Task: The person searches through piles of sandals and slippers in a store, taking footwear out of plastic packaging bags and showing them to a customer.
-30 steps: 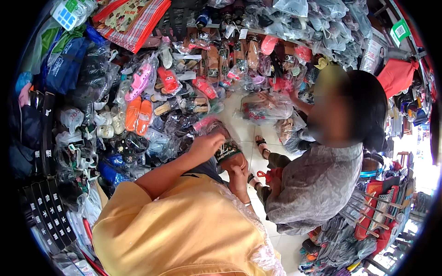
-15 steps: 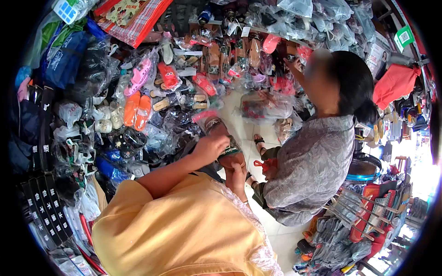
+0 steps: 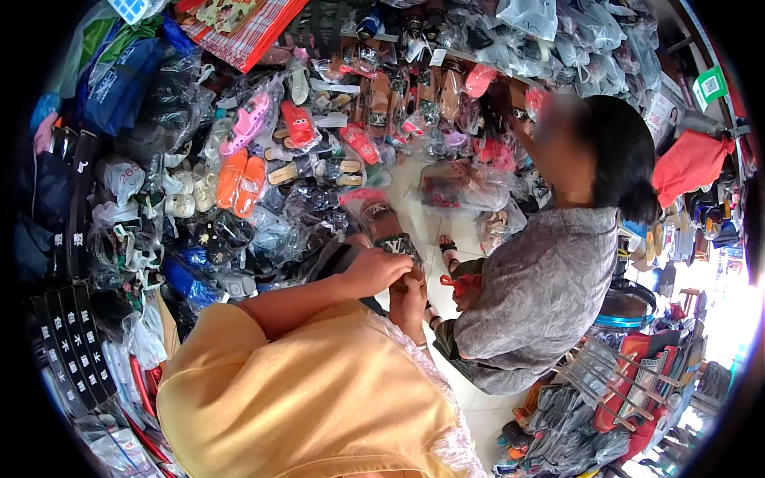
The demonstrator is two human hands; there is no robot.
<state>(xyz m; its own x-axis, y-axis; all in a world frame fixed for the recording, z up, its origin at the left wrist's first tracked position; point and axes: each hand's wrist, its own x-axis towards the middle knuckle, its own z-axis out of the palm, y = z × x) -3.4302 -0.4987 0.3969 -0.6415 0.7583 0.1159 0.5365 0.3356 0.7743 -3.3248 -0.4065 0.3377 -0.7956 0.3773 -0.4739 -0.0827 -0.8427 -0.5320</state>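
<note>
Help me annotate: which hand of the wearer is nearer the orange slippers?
Left. The left hand is below and right of the orange slippers; the right hand is farther right.

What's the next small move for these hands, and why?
I'd probably ease the left hand back from the near end of the slipper while the right hand supports it: both hands crowd together there, largely hiding that end, while the lettered strap beyond shows clearly.

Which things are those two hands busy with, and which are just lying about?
In the job:
- left hand
- right hand
- brown slipper with dark strap

Just lying about:
- orange slippers
- pink clog
- white clogs
</note>
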